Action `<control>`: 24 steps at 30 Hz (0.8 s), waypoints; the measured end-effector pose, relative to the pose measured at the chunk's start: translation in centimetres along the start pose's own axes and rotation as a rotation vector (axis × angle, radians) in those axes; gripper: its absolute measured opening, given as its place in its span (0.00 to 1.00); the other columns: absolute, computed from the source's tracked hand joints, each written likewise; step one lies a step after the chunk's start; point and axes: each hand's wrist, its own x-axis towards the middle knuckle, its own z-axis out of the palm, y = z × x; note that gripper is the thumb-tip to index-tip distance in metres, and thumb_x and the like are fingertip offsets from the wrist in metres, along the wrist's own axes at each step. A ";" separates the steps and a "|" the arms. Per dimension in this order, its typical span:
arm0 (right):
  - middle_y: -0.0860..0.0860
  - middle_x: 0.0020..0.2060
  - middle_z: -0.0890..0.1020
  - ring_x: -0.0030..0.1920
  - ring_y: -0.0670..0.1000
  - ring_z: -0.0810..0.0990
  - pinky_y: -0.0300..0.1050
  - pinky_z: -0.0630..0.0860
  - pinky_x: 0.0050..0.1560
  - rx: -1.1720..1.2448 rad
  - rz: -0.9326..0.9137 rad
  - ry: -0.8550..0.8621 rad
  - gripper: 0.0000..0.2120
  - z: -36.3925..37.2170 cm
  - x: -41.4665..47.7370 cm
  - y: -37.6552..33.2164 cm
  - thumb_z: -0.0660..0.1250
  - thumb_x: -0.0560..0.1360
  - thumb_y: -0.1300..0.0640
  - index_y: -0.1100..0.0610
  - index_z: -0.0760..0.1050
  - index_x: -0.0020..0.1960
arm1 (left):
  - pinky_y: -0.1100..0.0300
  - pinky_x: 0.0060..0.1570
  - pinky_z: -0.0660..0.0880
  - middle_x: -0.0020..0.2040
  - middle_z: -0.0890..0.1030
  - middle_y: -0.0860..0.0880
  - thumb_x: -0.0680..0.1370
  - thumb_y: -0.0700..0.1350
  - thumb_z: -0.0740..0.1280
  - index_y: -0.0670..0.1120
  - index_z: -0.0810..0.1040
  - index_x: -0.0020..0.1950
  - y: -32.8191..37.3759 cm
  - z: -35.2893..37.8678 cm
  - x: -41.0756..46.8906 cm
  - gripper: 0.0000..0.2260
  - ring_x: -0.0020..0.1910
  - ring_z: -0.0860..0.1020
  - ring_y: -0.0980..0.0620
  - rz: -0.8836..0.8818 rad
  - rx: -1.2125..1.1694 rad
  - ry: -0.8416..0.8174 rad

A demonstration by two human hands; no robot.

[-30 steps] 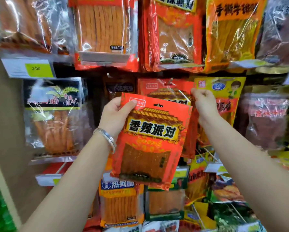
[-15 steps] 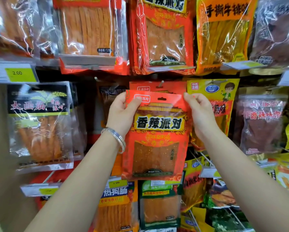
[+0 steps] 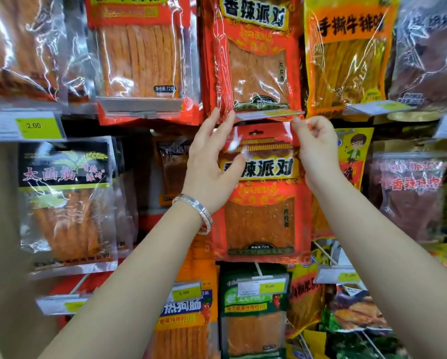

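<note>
A red snack packet [image 3: 261, 221] with a black-lettered label and a clear window hangs upright in the middle row of a store display. My left hand [image 3: 209, 169], with a silver bracelet [image 3: 199, 206] on the wrist, lies against the packet's upper left. Its fingers are straight and point up, and the thumb rests on the label. My right hand [image 3: 315, 146] pinches the packet's top right corner between thumb and forefinger, the other fingers curled. The hook that carries the packet is hidden.
Packets of the same red kind [image 3: 256, 60] hang directly above, beside a yellow packet [image 3: 346, 60]. A black-labelled packet [image 3: 64, 203] hangs to the left and a green one [image 3: 253, 307] below. Yellow price tags [image 3: 33, 125] stick out from the rows.
The packet went from tilted and away from the display to upright against it, and higher. My left hand's fingers straightened out of their grip. My right hand moved onto the top corner.
</note>
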 end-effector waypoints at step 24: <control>0.59 0.75 0.60 0.75 0.60 0.59 0.57 0.66 0.67 -1.019 -0.444 -0.434 0.35 -1.4 -9.2 13.1 0.71 0.71 0.53 0.57 0.63 0.74 | 0.44 0.72 0.45 0.75 0.33 0.54 0.74 0.55 0.63 0.59 0.53 0.75 -10.5 4.3 -9.4 0.32 0.75 0.35 0.49 -0.077 0.659 -0.533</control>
